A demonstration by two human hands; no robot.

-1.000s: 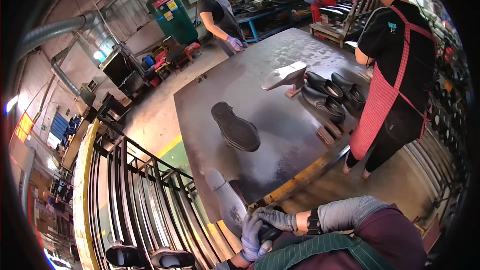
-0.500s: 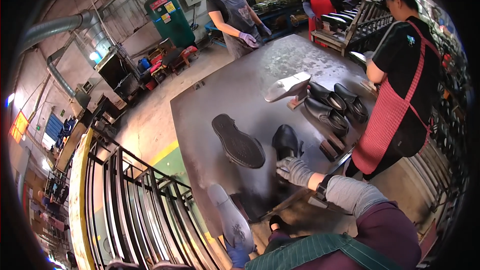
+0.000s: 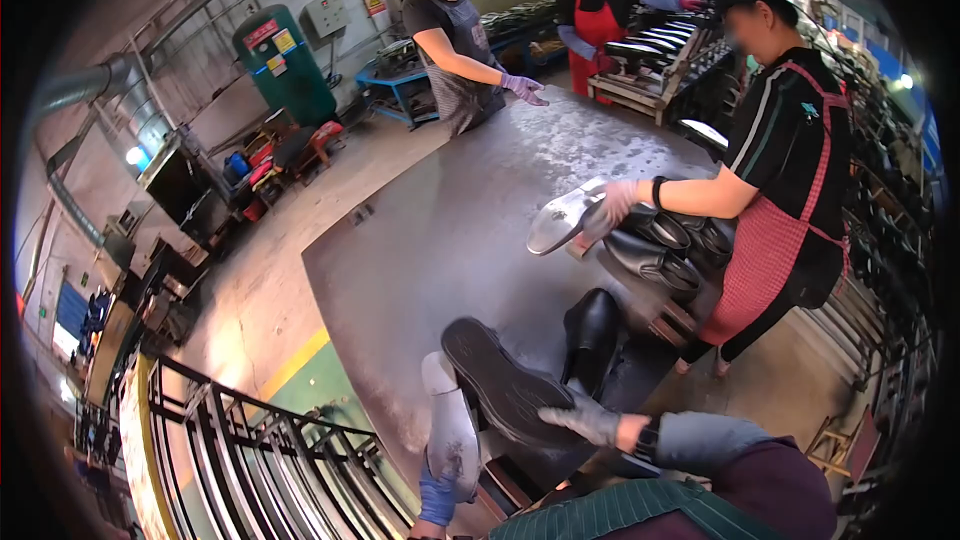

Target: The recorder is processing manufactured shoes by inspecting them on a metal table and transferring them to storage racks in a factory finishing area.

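Observation:
My left hand [image 3: 438, 496], in a blue glove, grips a grey shoe-shaped piece [image 3: 452, 430] by its lower end; it looks like a shoe with its smooth grey underside up, or a last. Closed around one end of a black shoe [image 3: 505, 380], my right hand [image 3: 590, 422] wears a grey glove, with a finger along the dark sole. That shoe is sole up, and its toe end comes close to the grey piece. Just beyond my right hand stands another black shoe [image 3: 592, 335] on the metal table [image 3: 400, 230].
At right, a co-worker in a red checked apron [image 3: 765, 260] has a hand [image 3: 625, 200] on a silver-soled shoe [image 3: 562, 222]. Several black shoes [image 3: 650, 262] stand beside it. Another person [image 3: 455, 50] stands at the far edge. Black metal racks [image 3: 250, 440] flank the table at left.
My right hand has moved from the upright black shoe to the sole-up one. My left hand has raised the grey piece beside it. The co-worker's hand has reached the silver-soled shoe.

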